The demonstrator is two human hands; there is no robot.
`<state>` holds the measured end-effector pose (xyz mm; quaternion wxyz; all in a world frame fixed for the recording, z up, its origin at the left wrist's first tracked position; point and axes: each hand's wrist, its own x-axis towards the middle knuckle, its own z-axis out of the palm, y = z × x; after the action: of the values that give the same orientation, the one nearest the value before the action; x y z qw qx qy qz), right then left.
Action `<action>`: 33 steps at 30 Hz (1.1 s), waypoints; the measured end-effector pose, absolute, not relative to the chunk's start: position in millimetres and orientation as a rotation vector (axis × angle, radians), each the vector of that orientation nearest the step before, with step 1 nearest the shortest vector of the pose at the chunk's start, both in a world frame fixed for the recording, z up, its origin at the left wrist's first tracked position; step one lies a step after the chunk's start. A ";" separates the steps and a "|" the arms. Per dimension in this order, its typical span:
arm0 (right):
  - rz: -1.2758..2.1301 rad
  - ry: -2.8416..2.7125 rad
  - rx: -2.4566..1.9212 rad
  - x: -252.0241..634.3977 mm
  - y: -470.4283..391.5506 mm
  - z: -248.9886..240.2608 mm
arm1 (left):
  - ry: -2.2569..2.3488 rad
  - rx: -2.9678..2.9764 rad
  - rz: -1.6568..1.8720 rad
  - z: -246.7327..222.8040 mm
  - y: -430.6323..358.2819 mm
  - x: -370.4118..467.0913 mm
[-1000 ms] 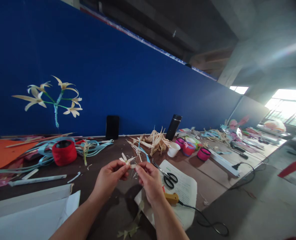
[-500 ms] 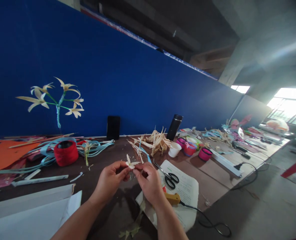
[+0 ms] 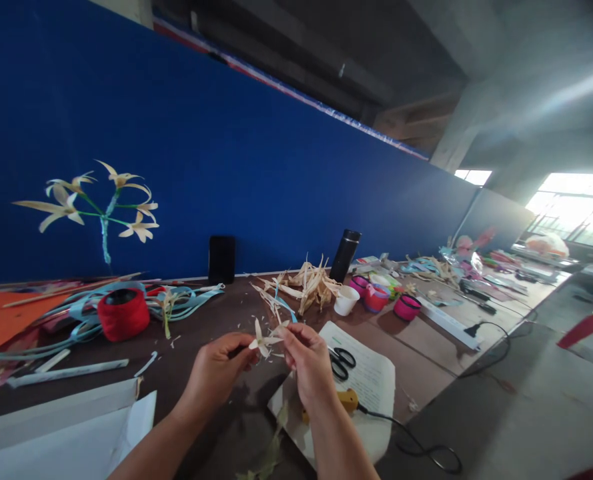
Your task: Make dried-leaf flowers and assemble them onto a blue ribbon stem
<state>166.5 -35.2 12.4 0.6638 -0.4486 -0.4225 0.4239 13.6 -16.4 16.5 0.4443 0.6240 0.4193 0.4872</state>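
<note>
Saw scissors [image 3: 343, 364], partly hidden, three o'clock from right hand [image 3: 309, 365]; pinched papery, pointed-petalled flower [image 3: 262, 343] there and in left hand [image 3: 216, 371].

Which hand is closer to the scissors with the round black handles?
Right. The right hand is just left of the scissors with black loop handles. The left hand is farther left, on the other side of the small, cream, pointed-petal flower.

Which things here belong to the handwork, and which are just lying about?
Likely part of the job:
small cream petalled flower between left hand and right hand
heap of pale papery strips
black-handled metal scissors

Apparently unrelated:
black cylindrical flask
orange flat sheet
</note>
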 end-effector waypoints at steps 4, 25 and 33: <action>1.067 -0.889 -0.938 167.0 -36.0 13.8 | 1.005 1.614 1.179 12.9 -16.9 13.3; 1.173 -0.900 -0.882 168.8 -39.5 16.3 | 1.003 1.759 1.149 14.1 -16.6 9.5; 1.177 -0.908 -0.898 167.5 -40.0 16.7 | 1.020 1.769 1.148 18.1 -17.9 10.1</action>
<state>167.5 -40.0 16.7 0.6460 -0.3948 -0.3993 0.5172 10.1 -17.9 18.1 0.3890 0.6959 0.4010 0.4513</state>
